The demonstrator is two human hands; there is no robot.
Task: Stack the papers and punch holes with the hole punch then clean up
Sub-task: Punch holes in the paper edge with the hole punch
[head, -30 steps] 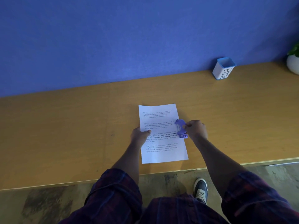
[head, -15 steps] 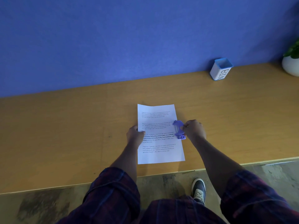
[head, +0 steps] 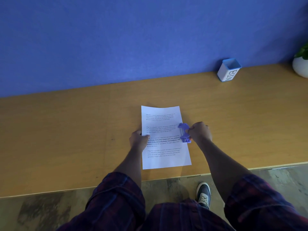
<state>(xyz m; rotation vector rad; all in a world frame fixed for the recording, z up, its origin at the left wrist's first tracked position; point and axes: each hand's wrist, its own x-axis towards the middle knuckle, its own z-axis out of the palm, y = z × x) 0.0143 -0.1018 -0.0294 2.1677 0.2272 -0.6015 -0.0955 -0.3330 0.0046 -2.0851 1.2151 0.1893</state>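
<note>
Printed papers (head: pixel 164 137) lying flat on the wooden bench (head: pixel 66 139), near its front edge, long side running away from the viewer, top sheet showing four blocks of text, one partly in bold. How many sheets in the pile: cannot tell. Left hand (head: pixel 139 140) resting on the left edge of the papers about midway along, thumb on top of the sheet, fingers curled loosely down against the bench, pinning the pile in place. Purple punch (head: pixel 184 132) set on the right edge of the papers, also about midway, lying along that edge with its mouth over the margin. Right hand (head: pixel 199 132) closed around the punch from the right side, fingers folded tight, knuckles up, gripping it. Whether the punch is pressed fully down: cannot tell. Plaid sleeves rolled up above both forearms. Farther back and to the right, well apart from the papers, a white box with a blue rim marked BIN (head: pixel 229 70), tilted, standing against the blue wall (head: pixel 133 39). At the far right edge, a white pot (head: pixel 300 67) with green leaves, partly cut off by the frame. Below the bench edge, a worn floor (head: pixel 41 212) and one shoe (head: pixel 203 194) between the arms.
</note>
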